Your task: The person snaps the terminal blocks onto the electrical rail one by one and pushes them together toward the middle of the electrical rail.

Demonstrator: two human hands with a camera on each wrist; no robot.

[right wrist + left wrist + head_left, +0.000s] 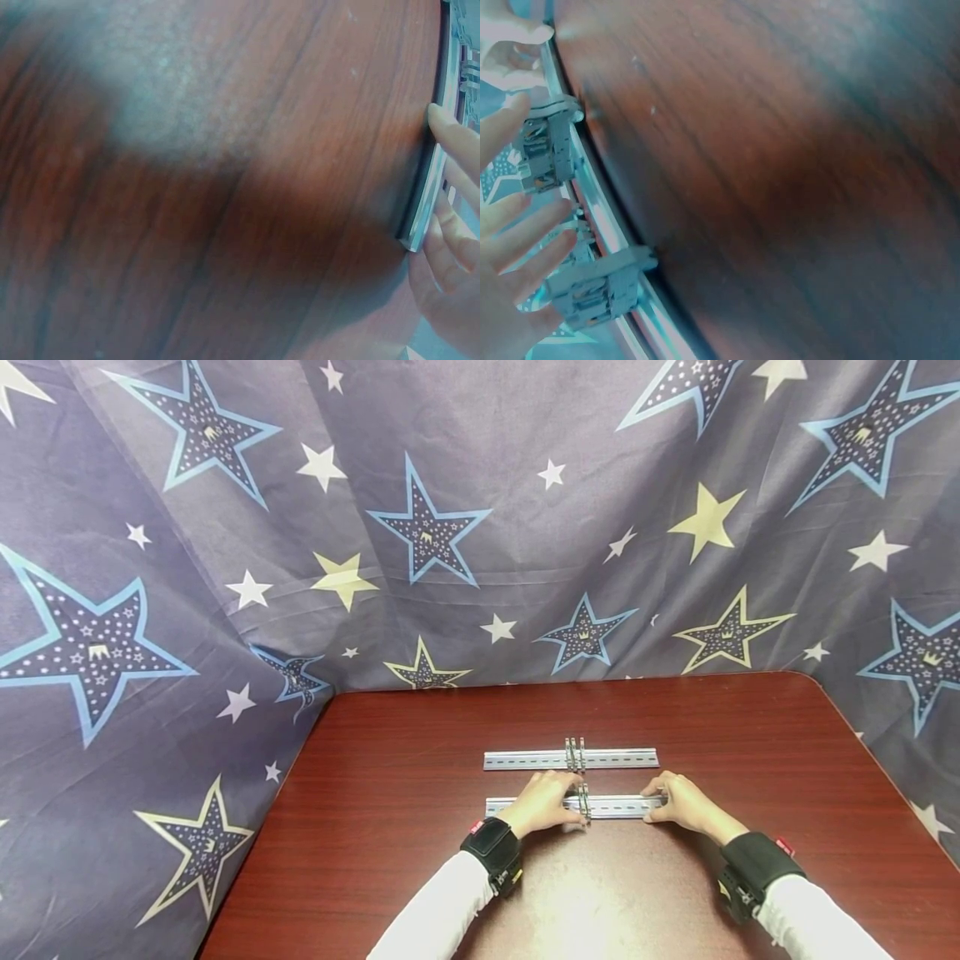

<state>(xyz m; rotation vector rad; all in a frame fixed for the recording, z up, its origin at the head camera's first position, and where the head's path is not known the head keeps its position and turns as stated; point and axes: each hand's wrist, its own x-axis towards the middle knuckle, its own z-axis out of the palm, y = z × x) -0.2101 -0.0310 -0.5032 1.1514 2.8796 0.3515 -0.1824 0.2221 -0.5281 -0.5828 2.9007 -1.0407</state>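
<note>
A slotted metal DIN rail [618, 807] lies across the table in front of me. My left hand [543, 802] is over its middle, thumb and fingers pinching a grey terminal block [549, 154] mounted on the rail. In the left wrist view, a second terminal block [600, 289] sits on the same rail, close beside the lower fingers. At the rail's right end, my right hand [684, 802] grips it, the thumb on the near edge and the fingers at the far side. Part of the rail's left half is hidden by the left hand.
Behind, a parallel second DIN rail [525, 761] carries several upright terminal blocks [575, 754] near its middle. Both rails lie on a reddish-brown wooden table [405, 735]. A grey star-patterned cloth [510, 552] hangs along the back and sides.
</note>
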